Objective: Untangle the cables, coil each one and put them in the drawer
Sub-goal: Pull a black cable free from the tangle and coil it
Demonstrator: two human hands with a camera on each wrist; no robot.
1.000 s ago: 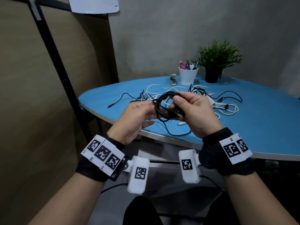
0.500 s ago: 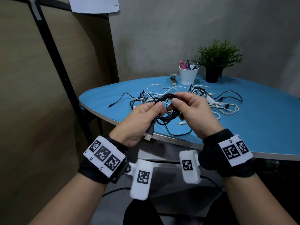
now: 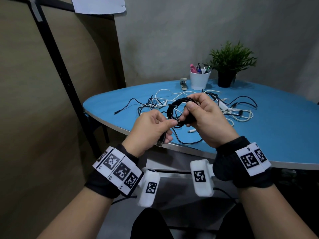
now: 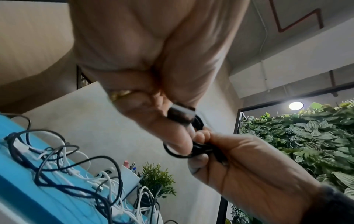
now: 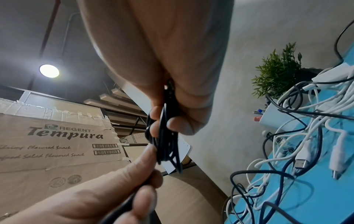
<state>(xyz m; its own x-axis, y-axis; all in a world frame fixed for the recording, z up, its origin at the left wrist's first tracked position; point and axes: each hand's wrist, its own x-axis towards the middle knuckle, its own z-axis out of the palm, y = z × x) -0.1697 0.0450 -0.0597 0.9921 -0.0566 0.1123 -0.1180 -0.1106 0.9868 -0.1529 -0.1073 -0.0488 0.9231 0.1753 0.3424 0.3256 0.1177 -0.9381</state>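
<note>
While both hands work in the air just off the near edge of the blue table (image 3: 284, 135), nothing lies under them but bare floor, and the tabletop toward its right end is open. On the table beyond the hands sprawls the tangle of black and white cables (image 3: 238, 109), well short of the white pen cup (image 3: 199, 81) and potted plant (image 3: 227, 66) at the table's far edge.

From the head view, the right hand (image 3: 207, 121) curls thumb and fingers round the black coiled cable (image 3: 174, 107), held upright as a loop. Its free end passes into the left hand (image 3: 148, 131), pinched between thumb and forefinger, with the plug (image 3: 160, 143) poking out below the palm.

Only the left wrist view shows the plug (image 4: 181, 114) end-on against the curled fingers, plus a leafy wall (image 4: 306, 144) behind. Only the right wrist view shows the coil's strands (image 5: 166, 136) bunched edge-on, and a cardboard box (image 5: 47, 144) opposite the table.
</note>
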